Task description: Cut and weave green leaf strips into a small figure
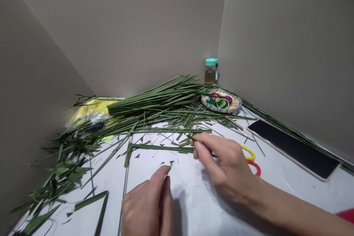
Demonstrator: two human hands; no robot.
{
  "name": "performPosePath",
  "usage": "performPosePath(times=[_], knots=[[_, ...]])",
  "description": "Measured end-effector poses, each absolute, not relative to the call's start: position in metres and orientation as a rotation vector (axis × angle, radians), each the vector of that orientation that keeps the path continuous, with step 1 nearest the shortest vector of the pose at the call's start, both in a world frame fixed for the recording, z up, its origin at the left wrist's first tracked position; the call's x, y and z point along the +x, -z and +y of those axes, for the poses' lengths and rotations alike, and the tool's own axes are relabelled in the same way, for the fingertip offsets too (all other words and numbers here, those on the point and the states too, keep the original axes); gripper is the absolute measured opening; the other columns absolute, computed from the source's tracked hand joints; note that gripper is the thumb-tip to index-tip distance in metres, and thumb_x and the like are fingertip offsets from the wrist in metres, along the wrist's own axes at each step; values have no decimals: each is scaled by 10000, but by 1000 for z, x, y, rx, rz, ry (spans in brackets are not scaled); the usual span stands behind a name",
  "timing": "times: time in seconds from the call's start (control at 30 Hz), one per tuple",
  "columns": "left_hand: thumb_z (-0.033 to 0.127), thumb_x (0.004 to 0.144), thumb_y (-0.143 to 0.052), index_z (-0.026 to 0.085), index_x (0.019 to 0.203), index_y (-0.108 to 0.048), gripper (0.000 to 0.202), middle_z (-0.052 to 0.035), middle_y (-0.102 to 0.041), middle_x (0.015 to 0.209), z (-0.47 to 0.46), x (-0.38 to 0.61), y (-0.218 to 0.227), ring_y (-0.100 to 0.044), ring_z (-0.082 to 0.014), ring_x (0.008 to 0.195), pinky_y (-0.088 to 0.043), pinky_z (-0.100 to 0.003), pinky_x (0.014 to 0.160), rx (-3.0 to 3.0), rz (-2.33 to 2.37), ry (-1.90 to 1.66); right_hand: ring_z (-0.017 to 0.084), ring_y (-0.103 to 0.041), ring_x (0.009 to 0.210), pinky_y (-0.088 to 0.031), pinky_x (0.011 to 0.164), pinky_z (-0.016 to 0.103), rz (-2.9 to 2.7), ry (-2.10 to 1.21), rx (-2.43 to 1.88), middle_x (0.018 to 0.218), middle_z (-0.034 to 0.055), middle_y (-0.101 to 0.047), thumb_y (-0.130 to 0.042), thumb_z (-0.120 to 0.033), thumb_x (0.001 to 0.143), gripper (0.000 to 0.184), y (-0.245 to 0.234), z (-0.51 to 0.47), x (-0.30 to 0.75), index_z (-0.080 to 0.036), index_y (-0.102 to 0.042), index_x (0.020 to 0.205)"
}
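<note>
My right hand (225, 160) is closed in a pinch, with the tip of a green leaf strip (190, 137) poking out past its fingertips. Lower and to the left, my left hand (148, 206) pinches thumb against forefinger; a thin bit of green leaf (172, 162) shows at their tips. Scissors (250, 153) with one yellow and one red handle loop lie partly hidden behind my right hand. A folded long leaf (160, 147) rests on the white table just beyond both hands.
Behind lies a big bundle of long green leaves (155, 96), with a yellow plastic bag (92, 108) at its left. A woven tray (233, 105) holding coloured items and a teal-lidded bottle (210, 73) stand near the corner. A phone (293, 149) lies right. Leaf scraps (68, 171) litter the left.
</note>
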State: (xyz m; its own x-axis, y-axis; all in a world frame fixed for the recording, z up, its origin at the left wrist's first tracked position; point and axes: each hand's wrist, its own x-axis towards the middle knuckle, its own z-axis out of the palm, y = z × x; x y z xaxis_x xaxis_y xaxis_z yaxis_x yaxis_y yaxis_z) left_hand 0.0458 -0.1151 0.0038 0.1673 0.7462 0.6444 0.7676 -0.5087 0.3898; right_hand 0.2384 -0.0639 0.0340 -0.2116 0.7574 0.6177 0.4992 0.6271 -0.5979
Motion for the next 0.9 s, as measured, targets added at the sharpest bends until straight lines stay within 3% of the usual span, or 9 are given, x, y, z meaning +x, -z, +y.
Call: performPosePath(times=[0.07,0.17,0.33,0.47,0.6,0.73,0.9], knots=[[195,934,-524,264,968,-584,97,31,-661,617,-113,49,-14,-573,-148,464,-420,-263,507,-2410,-1900,1536,141,-553,681,-388,642,268,-1726,-690,-1049,721,6,-609,-494,-221,948,270,-44,-61,243,-183,-668,745],[358,945,-551,236,787,-588,203,16,-667,617,-107,53,-27,-584,-147,540,-449,-237,544,-2478,-2320,1920,133,-546,733,-400,650,239,-1585,-1175,-972,779,3,-618,-575,-290,909,197,-51,-65,244,-197,-724,820],[361,832,-708,203,688,-659,219,26,-557,657,-100,52,-29,-492,-130,620,-410,-217,582,-2284,-2504,2351,74,-452,537,-352,491,186,-1427,-1724,-872,648,-39,-545,-635,-366,882,199,-41,-75,235,-173,-667,916],[398,800,-734,191,661,-649,263,22,-517,654,-102,50,-21,-440,-137,641,-380,-227,584,-2234,-2625,2425,82,-509,527,-416,496,187,-1358,-1787,-906,656,-15,-609,-701,-417,834,260,-35,-77,228,-173,-610,825],[422,797,-740,190,686,-658,270,24,-531,618,-102,49,-16,-445,-133,605,-371,-224,563,-2279,-2694,2366,76,-501,503,-396,478,185,-1230,-1803,-940,615,-44,-567,-798,-362,740,315,-34,-78,221,-185,-538,719],[418,813,-730,199,701,-683,250,16,-588,670,-100,51,-14,-509,-139,630,-407,-217,586,-2431,-2628,2187,57,-445,507,-353,488,205,-1197,-1793,-911,721,-43,-554,-781,-296,716,267,-34,-79,217,-180,-542,696],[370,845,-703,228,705,-702,200,25,-583,685,-104,57,-16,-516,-139,647,-399,-214,601,-2493,-2434,2149,108,-402,649,-327,585,245,-1276,-1669,-1027,690,-49,-459,-730,-306,734,261,-29,-80,216,-192,-499,691]])
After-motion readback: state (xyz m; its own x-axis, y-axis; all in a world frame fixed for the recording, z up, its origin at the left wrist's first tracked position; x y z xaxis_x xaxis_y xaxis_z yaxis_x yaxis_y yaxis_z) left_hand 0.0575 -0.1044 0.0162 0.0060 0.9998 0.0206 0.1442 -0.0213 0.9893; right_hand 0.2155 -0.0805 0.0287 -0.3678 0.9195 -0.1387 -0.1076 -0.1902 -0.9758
